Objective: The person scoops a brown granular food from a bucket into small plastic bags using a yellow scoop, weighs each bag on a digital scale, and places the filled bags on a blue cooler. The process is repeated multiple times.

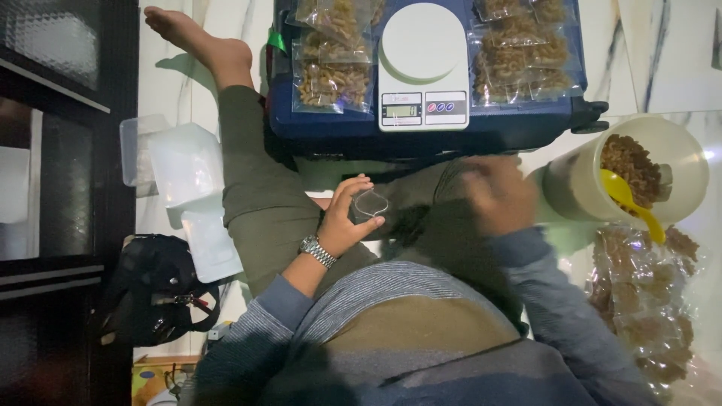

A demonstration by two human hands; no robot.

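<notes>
Several clear snack packets (335, 83) flank a white scale (423, 64); left hand (342, 222) pinches an empty clear pouch (370, 204); right hand (498, 194) blurred, grip unclear.

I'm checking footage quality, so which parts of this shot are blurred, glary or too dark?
Head view: the right hand is smeared by motion blur; the left hand with its small clear bag is sharp; glare on the tub rim; the cabinet at left sits in deep shadow.

A white scale (423, 66) sits on a blue case (421, 135) at top centre, a yellow scoop (630, 201) rests in brown snacks (630, 164) at right, and olive trousers (256, 195) fill the middle.
</notes>
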